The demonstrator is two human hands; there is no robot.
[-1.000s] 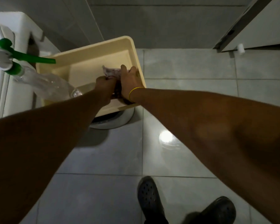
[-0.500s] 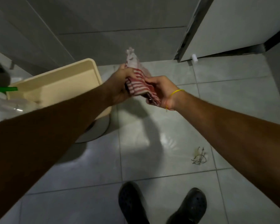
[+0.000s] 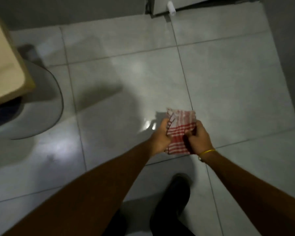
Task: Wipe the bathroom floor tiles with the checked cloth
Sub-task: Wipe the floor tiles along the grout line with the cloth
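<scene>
Both hands on the cloth [image 3: 180,128] here, held up in the air over the tiles [image 3: 228,92], not touching them as far as the view shows. The left hand [image 3: 161,137] is fisted on its left edge, the right hand [image 3: 197,138] curled tight on the right edge, fingers pressed together and pinching fabric on each side. The red-and-white checks bunch between the two fists, a crumpled flap rising above the knuckles and a strip hanging below. The step looks like readying the cloth, so the smart play is to open it into a flat pad, one palm spread across it, then bend low and press it onto the glossy tile ahead of the shoe [image 3: 174,200]. Long overlapping strokes, working back toward the feet.
</scene>
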